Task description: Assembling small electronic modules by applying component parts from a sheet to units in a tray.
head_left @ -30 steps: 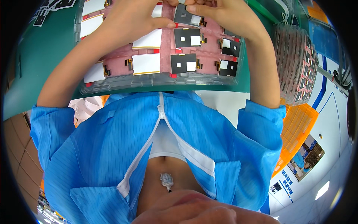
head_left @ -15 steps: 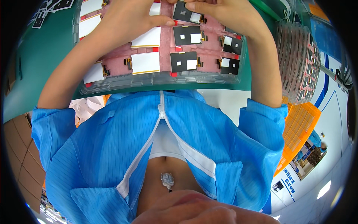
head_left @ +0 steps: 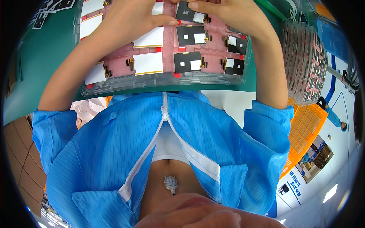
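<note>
A clear plastic tray (head_left: pixel 159 83) with pink lining holds rows of small flat display panels, each with a short ribbon connector. White panels (head_left: pixel 148 63) lie on the left side, and black panels with white squares (head_left: pixel 187 62) on the right. My left hand (head_left: pixel 133 19) reaches over the white ones, its thumb stretched out toward the middle; its other fingers are mostly cut off by the top edge. My right hand (head_left: pixel 228 15) is closed at a black panel (head_left: pixel 185 14) in the upper row, thumb pressed on its corner. The right fingertips are partly out of view.
A tall stack of loaded clear trays (head_left: pixel 304 64) stands to the right, near an orange plastic crate (head_left: pixel 304 129). Black cut-out pieces (head_left: pixel 45 13) lie at the far left of the green table (head_left: pixel 42 68). A person in blue (head_left: pixel 334 116) is in the right background.
Both hands hold nearly the same positions over the tray. A person in blue has come into view in the right background.
</note>
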Motion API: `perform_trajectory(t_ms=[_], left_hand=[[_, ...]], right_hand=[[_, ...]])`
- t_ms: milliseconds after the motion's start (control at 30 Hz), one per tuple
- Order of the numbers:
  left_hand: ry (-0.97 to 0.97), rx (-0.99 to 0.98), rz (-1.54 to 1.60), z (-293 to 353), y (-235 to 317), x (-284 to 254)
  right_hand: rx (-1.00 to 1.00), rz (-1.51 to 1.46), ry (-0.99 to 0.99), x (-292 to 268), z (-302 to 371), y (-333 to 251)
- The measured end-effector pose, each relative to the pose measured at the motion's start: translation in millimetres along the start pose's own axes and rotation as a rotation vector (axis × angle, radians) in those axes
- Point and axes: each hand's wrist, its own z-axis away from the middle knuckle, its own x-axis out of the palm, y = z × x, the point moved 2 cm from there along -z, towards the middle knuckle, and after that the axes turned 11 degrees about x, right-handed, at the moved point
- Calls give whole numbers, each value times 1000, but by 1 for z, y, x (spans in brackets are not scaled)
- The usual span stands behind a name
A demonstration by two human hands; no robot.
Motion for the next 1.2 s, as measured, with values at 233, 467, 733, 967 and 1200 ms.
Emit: perform_trajectory(t_ms=[233, 467, 733, 967, 1200], left_hand=[[237, 240, 344, 2, -6, 2], [238, 234, 341, 0, 3, -3], [238, 253, 346, -1, -4, 3], [237, 248, 317, 0, 1, -4], [-4, -1, -34, -7, 6, -3]], right_hand=[[-31, 49, 38, -1, 1, 1], [-27, 67, 52, 1, 0, -2], [-35, 113, 81, -2, 5, -4], [-67, 157, 115, 2, -1, -1], [-131, 166, 253, 9, 16, -14]])
